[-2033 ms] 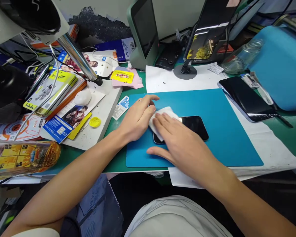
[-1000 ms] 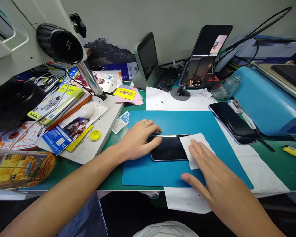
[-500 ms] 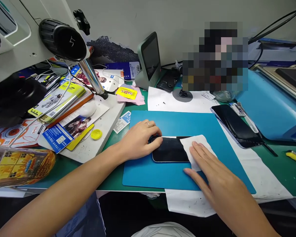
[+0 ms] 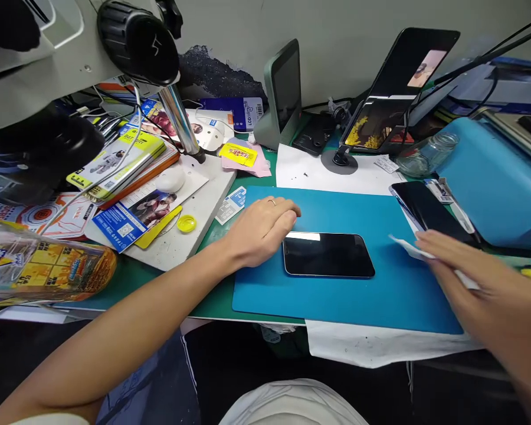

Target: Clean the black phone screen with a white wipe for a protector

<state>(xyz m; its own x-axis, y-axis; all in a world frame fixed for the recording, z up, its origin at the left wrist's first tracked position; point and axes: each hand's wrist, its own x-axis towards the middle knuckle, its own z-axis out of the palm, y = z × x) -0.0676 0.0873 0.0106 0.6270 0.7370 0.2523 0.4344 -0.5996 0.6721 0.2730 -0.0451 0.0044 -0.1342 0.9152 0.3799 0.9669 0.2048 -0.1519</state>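
Observation:
A dark-screened smartphone (image 4: 328, 255) lies flat on a blue work mat (image 4: 265, 295). Beside its upper left corner is my left hand (image 4: 265, 227), a ring on one finger. Its fingers are curled and pressed together, and the fingertips are hidden, so whether anything is in them does not show. Over the mat's right edge, clear of the phone, my right hand (image 4: 473, 271) is closed on a white wipe (image 4: 409, 248), which sticks out past the fingertips. This hand is partly blurred.
Behind the right hand lies another dark phone (image 4: 429, 206). A tablet on a stand (image 4: 383, 118), a glass jar (image 4: 429, 154) and a small display (image 4: 283, 94) stand at the back. A microscope (image 4: 137, 41) overhangs the left, above stacked boxes and a plastic-wrapped package (image 4: 57, 265).
My right hand has lifted the wipe off the phone and moved right. My left hand has come off the phone's left end, so the whole screen shows. The camera view has shifted slightly.

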